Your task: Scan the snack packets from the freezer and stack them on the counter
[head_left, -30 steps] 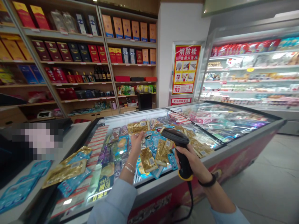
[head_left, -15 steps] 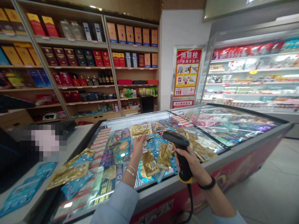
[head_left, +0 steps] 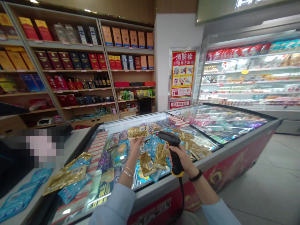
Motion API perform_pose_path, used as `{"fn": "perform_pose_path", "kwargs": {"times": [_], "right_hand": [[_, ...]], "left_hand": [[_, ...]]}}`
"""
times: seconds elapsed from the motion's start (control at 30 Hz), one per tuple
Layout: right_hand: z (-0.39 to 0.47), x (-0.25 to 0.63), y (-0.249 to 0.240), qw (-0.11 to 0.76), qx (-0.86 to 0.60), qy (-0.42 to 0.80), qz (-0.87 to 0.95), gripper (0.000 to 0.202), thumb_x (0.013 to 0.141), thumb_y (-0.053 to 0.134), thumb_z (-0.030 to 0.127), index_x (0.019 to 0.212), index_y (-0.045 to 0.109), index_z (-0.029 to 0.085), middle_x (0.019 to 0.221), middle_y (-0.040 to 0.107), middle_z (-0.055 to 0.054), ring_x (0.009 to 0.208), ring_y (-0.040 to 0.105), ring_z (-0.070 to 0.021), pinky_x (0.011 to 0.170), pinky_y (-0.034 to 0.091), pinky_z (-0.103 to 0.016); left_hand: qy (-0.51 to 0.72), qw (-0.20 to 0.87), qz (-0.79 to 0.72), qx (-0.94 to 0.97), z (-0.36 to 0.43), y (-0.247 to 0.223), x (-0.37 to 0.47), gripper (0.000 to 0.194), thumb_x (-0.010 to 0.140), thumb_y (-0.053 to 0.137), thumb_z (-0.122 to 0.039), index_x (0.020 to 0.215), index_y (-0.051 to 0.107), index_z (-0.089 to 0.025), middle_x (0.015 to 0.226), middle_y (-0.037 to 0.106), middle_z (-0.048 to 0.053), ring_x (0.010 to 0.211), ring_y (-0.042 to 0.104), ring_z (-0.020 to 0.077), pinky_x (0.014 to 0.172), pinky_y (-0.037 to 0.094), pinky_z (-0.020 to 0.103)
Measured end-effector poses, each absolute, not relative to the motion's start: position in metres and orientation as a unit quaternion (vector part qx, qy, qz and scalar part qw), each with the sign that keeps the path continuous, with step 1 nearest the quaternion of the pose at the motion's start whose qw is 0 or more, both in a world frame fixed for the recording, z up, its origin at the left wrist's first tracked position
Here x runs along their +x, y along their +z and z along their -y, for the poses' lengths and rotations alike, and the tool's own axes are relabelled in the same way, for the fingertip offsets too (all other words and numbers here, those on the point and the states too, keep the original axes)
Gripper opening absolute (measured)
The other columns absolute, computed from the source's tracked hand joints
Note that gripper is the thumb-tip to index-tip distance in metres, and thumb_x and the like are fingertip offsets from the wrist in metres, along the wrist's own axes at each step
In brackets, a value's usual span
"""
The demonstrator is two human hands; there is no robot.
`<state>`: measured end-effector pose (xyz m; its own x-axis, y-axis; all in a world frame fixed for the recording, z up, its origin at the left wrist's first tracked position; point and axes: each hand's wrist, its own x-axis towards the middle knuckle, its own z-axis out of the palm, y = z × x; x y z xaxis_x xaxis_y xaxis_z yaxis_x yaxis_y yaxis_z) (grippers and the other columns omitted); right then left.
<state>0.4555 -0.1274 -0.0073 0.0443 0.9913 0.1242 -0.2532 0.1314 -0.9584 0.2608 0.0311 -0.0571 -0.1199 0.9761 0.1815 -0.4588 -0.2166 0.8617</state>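
Note:
My left hand [head_left: 136,146] pinches the lower edge of a gold snack packet [head_left: 137,132], its barcode side up, over the glass top of a chest freezer [head_left: 152,193]. In my right hand [head_left: 181,159] is a black barcode scanner [head_left: 172,137] with yellow trim, its head pointing left toward that packet. A cable hangs from the handle. Between and beyond my hands lie several gold packets [head_left: 147,164] and blue packets [head_left: 153,147] on the glass. My fingers wrap round the scanner's grip, so part of it is hidden.
More gold packets [head_left: 65,176] and blue packets [head_left: 21,197] lie at the left, across the freezer's edge and a counter [head_left: 79,137]. Shelves of boxed bottles [head_left: 75,61] stand behind. A lit display fridge [head_left: 248,78] is at the back right, with open floor [head_left: 264,175] below.
The view has turned slightly right, so the scene sits further left. My left hand still holds the gold packet and my right the scanner, with little change between them.

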Motion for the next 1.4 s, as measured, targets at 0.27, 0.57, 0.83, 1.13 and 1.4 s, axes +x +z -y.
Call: {"fn": "perform_pose_path", "kwargs": {"times": [0.27,0.57,0.83,1.13,1.4], "right_hand": [[0.121,0.454,-0.016,0.607,-0.400,0.523,0.446,0.032,0.072,0.070,0.049,0.083,0.058,0.023,0.047,0.057,0.006,0.032,0.048,-0.0122,0.033,0.038,-0.024],[0.056,0.447,-0.008,0.609,-0.392,0.516,0.458,0.029,0.071,0.067,0.048,0.079,0.056,0.023,0.045,0.056,0.006,0.032,0.049,-0.0137,0.032,0.039,-0.025],[0.010,0.435,-0.038,0.605,-0.342,0.597,0.400,0.031,0.070,0.066,0.050,0.078,0.055,0.022,0.046,0.054,0.005,0.033,0.046,-0.0129,0.033,0.038,-0.025],[0.007,0.443,-0.047,0.619,-0.280,0.611,0.407,0.039,0.070,0.060,0.060,0.084,0.055,0.024,0.048,0.045,0.007,0.034,0.043,-0.0134,0.034,0.036,-0.026],[0.009,0.428,-0.037,0.608,-0.264,0.606,0.440,0.034,0.072,0.061,0.055,0.085,0.056,0.024,0.048,0.046,0.007,0.036,0.042,-0.0130,0.037,0.035,-0.025]], "left_hand": [[0.666,0.541,-0.331,0.393,-0.031,-0.059,0.261,0.043,0.048,0.092,-0.041,0.072,0.070,-0.013,0.071,0.074,0.008,0.082,0.075,0.0281,0.085,0.059,0.042],[0.683,0.524,-0.334,0.385,-0.036,-0.063,0.258,0.045,0.052,0.090,-0.041,0.081,0.070,-0.014,0.082,0.077,0.009,0.085,0.075,0.0272,0.083,0.059,0.040],[0.676,0.528,-0.338,0.388,-0.038,-0.064,0.257,0.040,0.051,0.090,-0.040,0.078,0.071,-0.017,0.080,0.077,0.007,0.085,0.075,0.0272,0.079,0.060,0.037],[0.675,0.542,-0.337,0.371,-0.038,-0.075,0.262,0.039,0.053,0.089,-0.040,0.074,0.068,-0.014,0.077,0.076,0.008,0.082,0.075,0.0269,0.079,0.060,0.039],[0.686,0.542,-0.327,0.360,-0.022,-0.046,0.252,0.039,0.054,0.089,-0.040,0.074,0.065,-0.016,0.077,0.075,0.007,0.086,0.075,0.0282,0.085,0.058,0.042]]}}
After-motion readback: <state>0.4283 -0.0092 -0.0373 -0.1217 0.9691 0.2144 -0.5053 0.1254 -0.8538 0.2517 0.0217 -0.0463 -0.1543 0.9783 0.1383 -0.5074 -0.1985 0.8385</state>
